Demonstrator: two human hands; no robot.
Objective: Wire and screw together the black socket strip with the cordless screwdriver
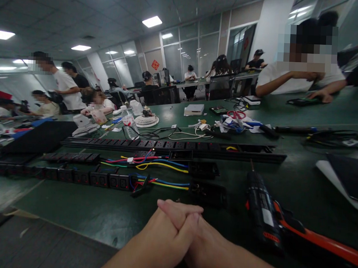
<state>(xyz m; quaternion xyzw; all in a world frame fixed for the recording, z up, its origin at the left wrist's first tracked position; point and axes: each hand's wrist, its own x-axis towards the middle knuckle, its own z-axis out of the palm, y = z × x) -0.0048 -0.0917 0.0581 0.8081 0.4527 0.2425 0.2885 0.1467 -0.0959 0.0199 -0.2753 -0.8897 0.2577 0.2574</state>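
My left hand (164, 230) and my right hand (200, 234) are clasped together at the front edge of the table, fingers folded over each other. No tool or part shows in either. Just beyond them lies a row of black socket modules (100, 179), joined by blue, yellow and red wires (171, 185) to a black end housing (207, 193). Behind it is a second socket row (74, 158) with its own wires and end housing (205, 169). A long black power strip (155, 144) runs across the back. To the right rests a cordless drill (260, 204) with an orange-and-black handle.
The green table (83, 213) also carries a water bottle (129, 122), a small white fan (146, 120), red scissors (237, 114), tangled cables and a white box (194, 109). A dark pad (347, 177) lies at right. Across the table a person in white (300, 82) works; others sit beyond.
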